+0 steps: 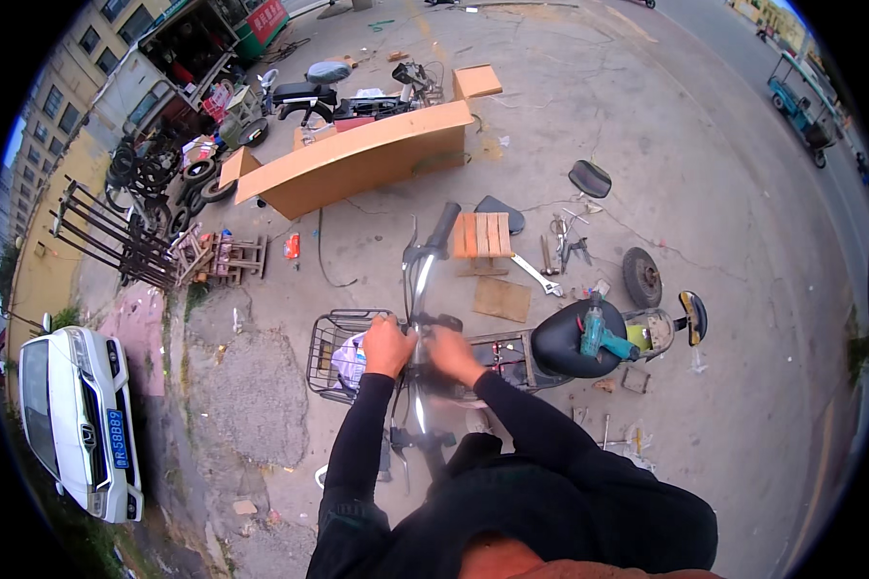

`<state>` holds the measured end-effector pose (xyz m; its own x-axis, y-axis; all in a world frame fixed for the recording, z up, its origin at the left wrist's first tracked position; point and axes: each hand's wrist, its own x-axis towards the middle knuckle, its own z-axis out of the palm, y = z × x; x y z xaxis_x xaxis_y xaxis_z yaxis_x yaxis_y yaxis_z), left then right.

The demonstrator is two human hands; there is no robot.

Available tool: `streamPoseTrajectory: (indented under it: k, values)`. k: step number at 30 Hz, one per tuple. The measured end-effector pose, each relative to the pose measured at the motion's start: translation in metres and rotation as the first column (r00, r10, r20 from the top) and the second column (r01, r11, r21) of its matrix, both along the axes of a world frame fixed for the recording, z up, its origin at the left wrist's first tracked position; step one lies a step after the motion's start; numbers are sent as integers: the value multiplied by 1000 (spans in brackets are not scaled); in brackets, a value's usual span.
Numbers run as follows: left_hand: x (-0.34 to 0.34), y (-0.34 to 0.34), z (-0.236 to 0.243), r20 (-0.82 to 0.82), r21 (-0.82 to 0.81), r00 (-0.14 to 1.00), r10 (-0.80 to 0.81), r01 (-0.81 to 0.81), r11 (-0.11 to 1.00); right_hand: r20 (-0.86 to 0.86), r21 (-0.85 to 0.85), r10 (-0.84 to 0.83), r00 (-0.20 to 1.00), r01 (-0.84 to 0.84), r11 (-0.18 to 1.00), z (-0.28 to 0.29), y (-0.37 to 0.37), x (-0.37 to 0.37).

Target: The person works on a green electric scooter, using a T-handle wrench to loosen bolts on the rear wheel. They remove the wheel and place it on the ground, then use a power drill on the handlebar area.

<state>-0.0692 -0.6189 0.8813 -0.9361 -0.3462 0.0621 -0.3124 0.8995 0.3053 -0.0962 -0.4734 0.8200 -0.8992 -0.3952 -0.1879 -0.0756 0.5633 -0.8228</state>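
Observation:
An electric bike stands across in front of me, its silver handlebar [422, 282] running away from my body. My left hand [386, 347] is closed at the middle of the handlebar, on the basket side; whatever its fingers hold is hidden. Close by, on the seat side of the bar, my right hand [454, 355] is smeared by motion, so its grip does not show. A black wire basket [321, 340] with a pale bag [349, 361] inside is at the bike's front. On the black saddle [558, 345] lies a teal power tool [608, 340].
Beyond the bike are a slatted wooden stool [483, 234], an adjustable wrench [538, 275], loose tools and a small tyre [642, 277]. A long cardboard box [357, 162] lies farther off. A white car [77, 425] stands left; a three-wheeler [801, 104] is on the road.

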Motion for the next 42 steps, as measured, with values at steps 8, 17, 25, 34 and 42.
streamPoseTrajectory:
  k: [8, 17, 25, 34, 42]
  values:
    - [18, -24, -19, -134, 31, 990, -31, 36, 999, -445, -46, 223, 867, -271, 961, 30, -8, 51]
    - [36, -17, 14, 172, 81, 980, 99, -115, 990, -380, 309, 434, 817, -330, 892, 49, -15, 55]
    - [46, -13, 13, 410, 75, 896, 170, -219, 973, -442, 172, 376, 814, -334, 927, 49, -10, 49]
    - [40, -16, 9, 434, 167, 876, 210, -307, 937, -362, 0, 339, 869, -364, 932, 39, -1, 38]
    - [38, -4, 7, 359, -2, 908, 214, -229, 973, -333, -225, 215, 918, -299, 927, 16, 12, 43]
